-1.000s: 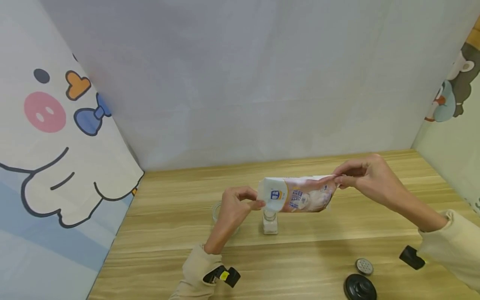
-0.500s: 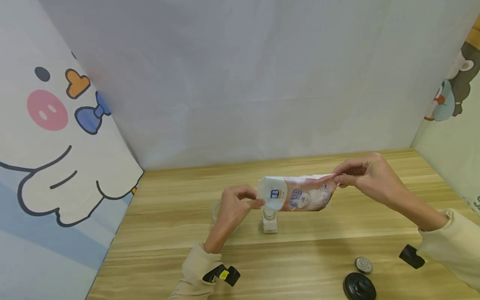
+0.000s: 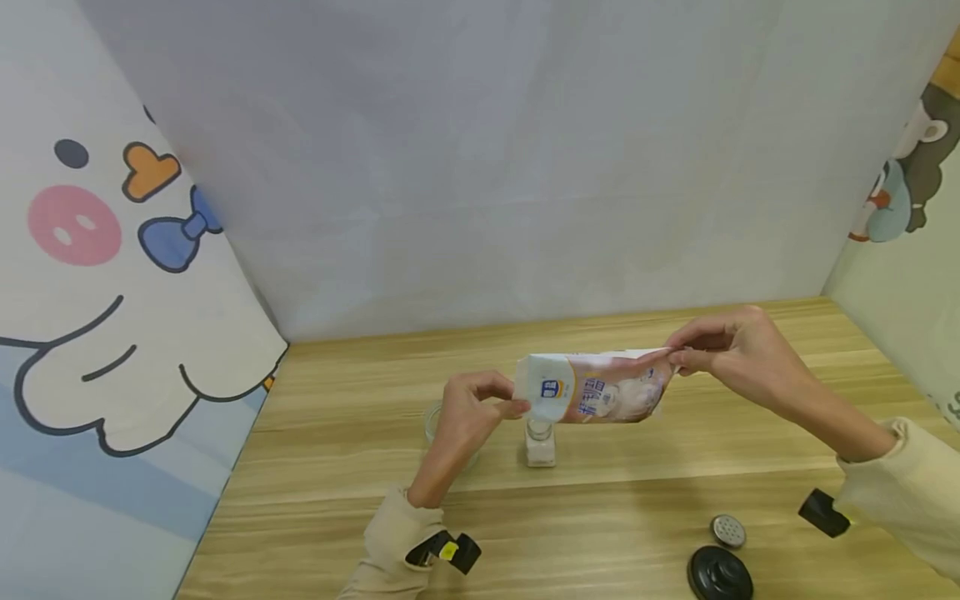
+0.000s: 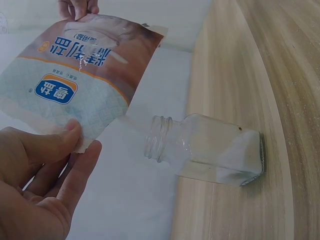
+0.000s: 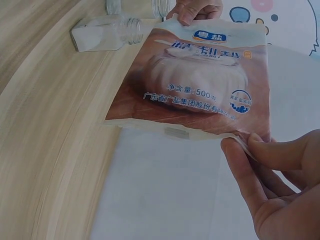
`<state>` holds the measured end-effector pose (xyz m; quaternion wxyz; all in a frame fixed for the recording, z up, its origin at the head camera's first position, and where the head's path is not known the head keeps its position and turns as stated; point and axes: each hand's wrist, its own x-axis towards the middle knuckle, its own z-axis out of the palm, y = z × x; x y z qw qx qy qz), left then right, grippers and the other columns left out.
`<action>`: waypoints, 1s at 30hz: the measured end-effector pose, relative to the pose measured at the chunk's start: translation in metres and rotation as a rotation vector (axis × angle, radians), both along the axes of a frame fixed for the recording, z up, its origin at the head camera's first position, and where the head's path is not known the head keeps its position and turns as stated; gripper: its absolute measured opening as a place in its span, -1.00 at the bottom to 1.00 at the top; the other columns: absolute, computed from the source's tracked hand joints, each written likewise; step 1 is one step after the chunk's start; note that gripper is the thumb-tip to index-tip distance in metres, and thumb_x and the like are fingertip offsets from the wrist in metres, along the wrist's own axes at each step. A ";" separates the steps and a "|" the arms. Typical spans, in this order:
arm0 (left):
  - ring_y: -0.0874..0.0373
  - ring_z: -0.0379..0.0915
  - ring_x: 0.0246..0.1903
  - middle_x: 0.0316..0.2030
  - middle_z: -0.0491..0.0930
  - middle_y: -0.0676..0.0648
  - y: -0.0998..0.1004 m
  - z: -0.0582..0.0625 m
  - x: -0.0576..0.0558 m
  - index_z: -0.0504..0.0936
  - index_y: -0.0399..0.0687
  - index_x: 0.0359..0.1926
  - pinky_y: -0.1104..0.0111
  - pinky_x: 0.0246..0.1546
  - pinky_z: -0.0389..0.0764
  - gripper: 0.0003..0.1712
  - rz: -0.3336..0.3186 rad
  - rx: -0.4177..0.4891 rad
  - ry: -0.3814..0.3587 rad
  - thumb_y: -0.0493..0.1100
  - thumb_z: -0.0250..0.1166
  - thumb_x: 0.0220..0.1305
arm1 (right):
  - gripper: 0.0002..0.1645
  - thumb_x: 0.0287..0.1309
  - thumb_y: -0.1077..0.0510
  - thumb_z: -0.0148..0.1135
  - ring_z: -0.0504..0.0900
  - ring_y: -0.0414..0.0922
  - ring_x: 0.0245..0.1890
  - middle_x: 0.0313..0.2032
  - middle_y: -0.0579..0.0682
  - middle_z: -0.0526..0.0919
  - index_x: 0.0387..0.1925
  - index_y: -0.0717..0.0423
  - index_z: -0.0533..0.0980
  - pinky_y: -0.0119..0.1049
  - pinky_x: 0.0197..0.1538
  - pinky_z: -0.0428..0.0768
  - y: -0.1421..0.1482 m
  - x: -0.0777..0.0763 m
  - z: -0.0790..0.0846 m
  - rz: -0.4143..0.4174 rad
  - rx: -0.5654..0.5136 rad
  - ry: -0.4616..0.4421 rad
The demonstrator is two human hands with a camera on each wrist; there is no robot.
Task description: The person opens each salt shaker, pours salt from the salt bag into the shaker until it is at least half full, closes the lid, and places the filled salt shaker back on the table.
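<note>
A printed bag of salt [image 3: 600, 390] hangs tilted above the table, stretched between both hands. My left hand [image 3: 465, 421] pinches its pale end between thumb and fingers. At the opposite end, the right hand [image 3: 738, 358] pinches a top corner. Just under the bag's left corner stands a small square glass bottle [image 4: 210, 147], upright and uncapped. White salt [image 4: 245, 157] lies heaped inside it. Between the bag's corner and the bottle mouth, the left wrist view shows a faint pale streak. The bag partly covers the bottle's neck in the head view.
Partly hidden behind the left wrist is a round glass jar [image 3: 431, 421]. At the front right of the wooden table [image 3: 337, 467] lie a perforated metal cap [image 3: 727, 531] and a black lid [image 3: 720, 573]. Fabric sheets with cartoon prints enclose the sides.
Both hands and the bag stay almost still. The cartoon sheet on the left shifts a little, right and then back left.
</note>
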<state>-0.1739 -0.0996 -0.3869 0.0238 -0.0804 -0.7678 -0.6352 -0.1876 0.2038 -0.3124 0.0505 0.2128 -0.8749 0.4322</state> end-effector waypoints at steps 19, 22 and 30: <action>0.10 0.60 -0.37 -0.43 0.66 -0.10 -0.002 -0.014 -0.006 0.68 -0.25 -0.52 0.31 -0.32 0.67 -0.91 0.003 0.005 0.009 -0.38 0.46 -0.08 | -0.89 0.08 0.41 0.28 0.67 -0.18 -0.47 -0.35 0.14 0.69 -0.31 0.29 0.65 -0.36 -0.42 0.66 -0.001 0.000 0.000 0.014 -0.020 0.005; 0.08 0.60 -0.37 -0.43 0.67 -0.12 -0.002 -0.014 -0.006 0.68 -0.26 -0.51 0.32 -0.33 0.66 -0.91 0.006 0.003 0.013 -0.38 0.46 -0.08 | -0.89 0.08 0.41 0.27 0.67 -0.18 -0.47 -0.34 0.15 0.69 -0.31 0.29 0.65 -0.36 -0.42 0.66 -0.001 0.000 0.000 0.016 -0.024 0.004; -0.04 0.60 -0.31 -0.39 0.66 -0.21 0.000 -0.003 -0.001 0.66 -0.37 -0.47 0.32 -0.31 0.66 -0.92 0.006 -0.014 -0.005 -0.43 0.42 -0.04 | -0.89 0.09 0.39 0.27 0.67 -0.18 -0.48 -0.34 0.14 0.69 -0.31 0.28 0.65 -0.36 -0.43 0.66 0.000 0.001 0.001 0.011 -0.013 0.009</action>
